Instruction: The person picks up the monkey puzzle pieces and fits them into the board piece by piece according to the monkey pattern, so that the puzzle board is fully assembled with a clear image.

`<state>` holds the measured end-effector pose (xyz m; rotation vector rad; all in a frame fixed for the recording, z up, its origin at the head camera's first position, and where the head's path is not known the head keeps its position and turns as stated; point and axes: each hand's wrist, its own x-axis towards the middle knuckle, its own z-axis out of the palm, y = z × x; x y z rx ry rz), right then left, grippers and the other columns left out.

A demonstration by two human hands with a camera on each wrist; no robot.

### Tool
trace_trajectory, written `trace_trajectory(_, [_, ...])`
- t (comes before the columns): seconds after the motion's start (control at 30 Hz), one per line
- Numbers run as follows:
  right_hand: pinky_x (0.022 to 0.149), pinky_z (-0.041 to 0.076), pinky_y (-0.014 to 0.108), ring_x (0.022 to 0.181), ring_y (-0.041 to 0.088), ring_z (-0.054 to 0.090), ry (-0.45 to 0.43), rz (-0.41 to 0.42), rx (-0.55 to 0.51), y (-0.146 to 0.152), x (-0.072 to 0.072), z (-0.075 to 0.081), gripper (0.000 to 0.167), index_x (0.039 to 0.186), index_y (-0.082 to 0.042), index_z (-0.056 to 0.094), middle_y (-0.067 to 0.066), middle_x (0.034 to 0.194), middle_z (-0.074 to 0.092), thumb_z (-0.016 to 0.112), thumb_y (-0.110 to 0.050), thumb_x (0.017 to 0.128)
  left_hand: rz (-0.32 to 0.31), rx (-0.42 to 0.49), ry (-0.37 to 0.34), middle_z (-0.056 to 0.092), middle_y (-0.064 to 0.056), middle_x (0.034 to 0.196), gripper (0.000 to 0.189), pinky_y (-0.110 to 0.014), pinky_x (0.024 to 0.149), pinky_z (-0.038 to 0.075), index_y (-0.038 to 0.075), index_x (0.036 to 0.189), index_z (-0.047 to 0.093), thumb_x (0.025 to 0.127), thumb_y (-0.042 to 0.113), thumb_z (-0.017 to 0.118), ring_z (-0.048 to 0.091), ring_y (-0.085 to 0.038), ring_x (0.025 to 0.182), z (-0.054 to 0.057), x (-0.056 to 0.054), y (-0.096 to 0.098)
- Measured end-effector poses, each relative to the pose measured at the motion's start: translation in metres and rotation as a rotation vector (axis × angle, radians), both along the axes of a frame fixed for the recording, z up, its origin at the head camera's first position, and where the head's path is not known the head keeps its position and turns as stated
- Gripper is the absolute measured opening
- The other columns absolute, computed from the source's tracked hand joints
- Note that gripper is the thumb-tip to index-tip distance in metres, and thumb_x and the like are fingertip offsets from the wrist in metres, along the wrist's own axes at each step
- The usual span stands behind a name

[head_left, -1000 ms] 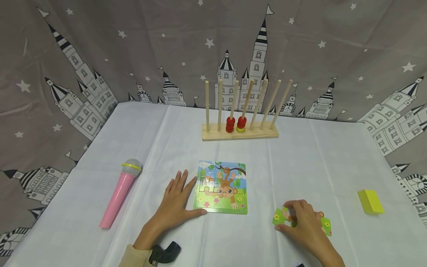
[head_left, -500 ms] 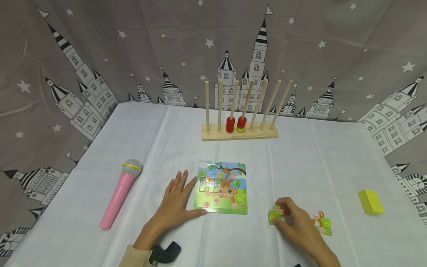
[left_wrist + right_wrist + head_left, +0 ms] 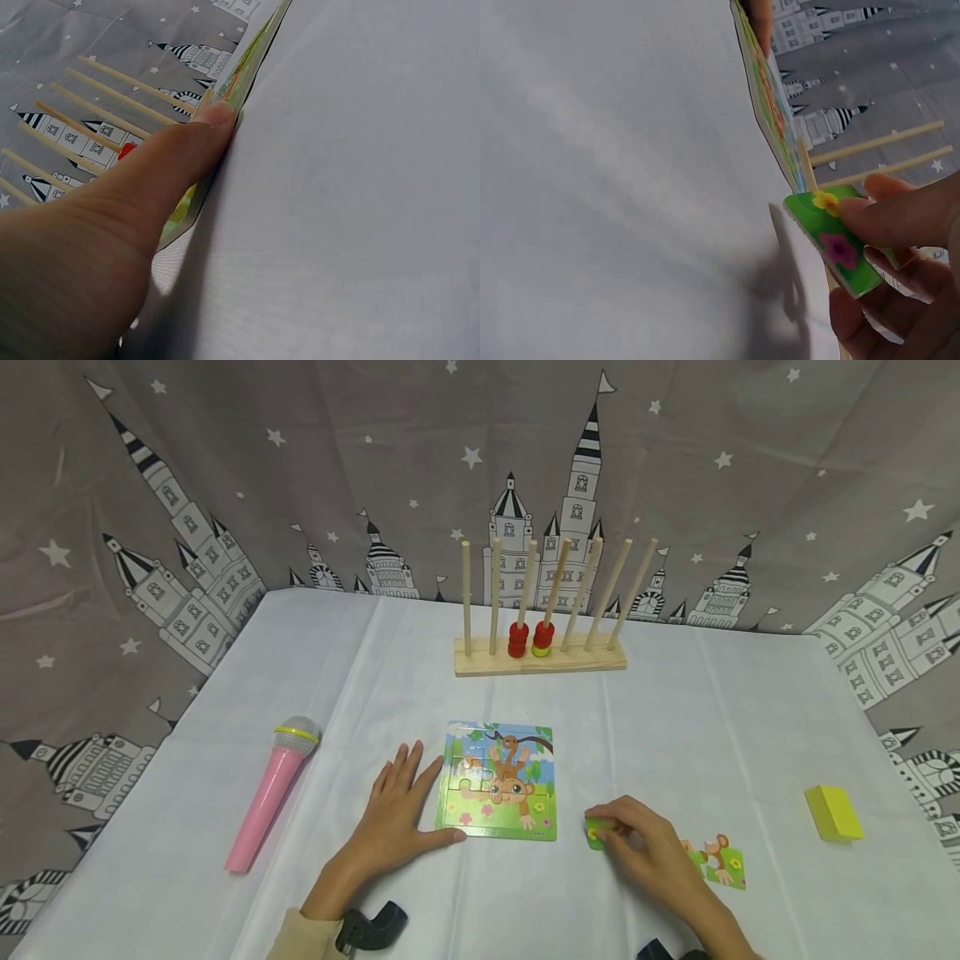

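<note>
A square monkey jigsaw puzzle [image 3: 517, 785] lies in the middle of the table. My left hand [image 3: 397, 814] rests flat at its left side with fingers spread, the thumb touching the near left corner. The left wrist view has that thumb [image 3: 180, 150] along the puzzle's edge. My right hand [image 3: 645, 843] pinches a green jigsaw piece [image 3: 836, 244] between thumb and fingers, to the right of the puzzle. A yellow and a pink flower show on the piece; its far part is hidden by the fingers. Loose jigsaw pieces [image 3: 724, 863] lie just right of this hand.
A pink toy microphone [image 3: 272, 793] lies at the left. Behind the puzzle stands a wooden peg rack [image 3: 540, 664] with red and yellow beads on two pegs. A yellow block [image 3: 834, 814] sits at the far right. The backdrop [image 3: 420, 435] is grey with castles.
My right hand has moved left, toward the puzzle, carrying the jigsaw piece away from the other loose pieces. The left hand has stayed in place.
</note>
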<state>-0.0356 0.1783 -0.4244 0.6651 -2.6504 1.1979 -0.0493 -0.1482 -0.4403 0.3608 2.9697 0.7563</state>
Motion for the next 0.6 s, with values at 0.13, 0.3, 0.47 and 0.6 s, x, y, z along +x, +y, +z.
trace_trajectory(0.13, [0.060,0.047,0.017,0.068,-0.003,0.051,-0.030,-0.007,-0.021,-0.012,-0.008,-0.001,0.034,0.093,-0.016,0.068,-0.010,0.082,0.063,0.072,0.006,0.068,0.002,0.000,0.000,0.012,-0.015,0.153,0.099,-0.052,0.112,0.006,0.011,0.141,0.033,0.064,0.064,0.066,0.003,-0.034,0.141,0.000,0.000,0.000])
trace_trajectory(0.3, [0.060,0.046,0.018,0.068,-0.001,0.049,-0.050,0.018,-0.042,-0.034,-0.020,-0.001,0.027,0.091,-0.016,0.069,-0.009,0.082,0.064,0.073,0.000,0.070,0.001,0.001,0.002,0.012,-0.015,0.152,0.099,-0.052,0.112,0.006,0.011,0.140,0.034,0.064,0.064,0.067,0.003,-0.034,0.141,0.001,0.000,0.000])
trace_trajectory(0.47, [0.061,0.045,0.020,0.069,0.002,0.049,-0.071,0.041,-0.064,-0.060,-0.030,0.000,0.022,0.092,-0.015,0.070,-0.008,0.081,0.065,0.074,-0.005,0.072,0.000,0.003,-0.002,0.012,-0.016,0.152,0.099,-0.053,0.112,0.006,0.010,0.141,0.033,0.064,0.063,0.067,0.003,-0.035,0.141,0.001,0.000,0.000])
trace_trajectory(0.6, [0.064,0.046,0.022,0.074,0.005,0.053,-0.089,0.034,-0.095,-0.082,-0.037,0.000,0.023,0.093,-0.014,0.070,-0.005,0.086,0.068,0.075,-0.007,0.071,-0.002,0.005,0.006,0.013,-0.016,0.152,0.099,-0.053,0.111,0.007,0.011,0.140,0.034,0.064,0.064,0.067,0.004,-0.035,0.141,0.001,0.000,0.000])
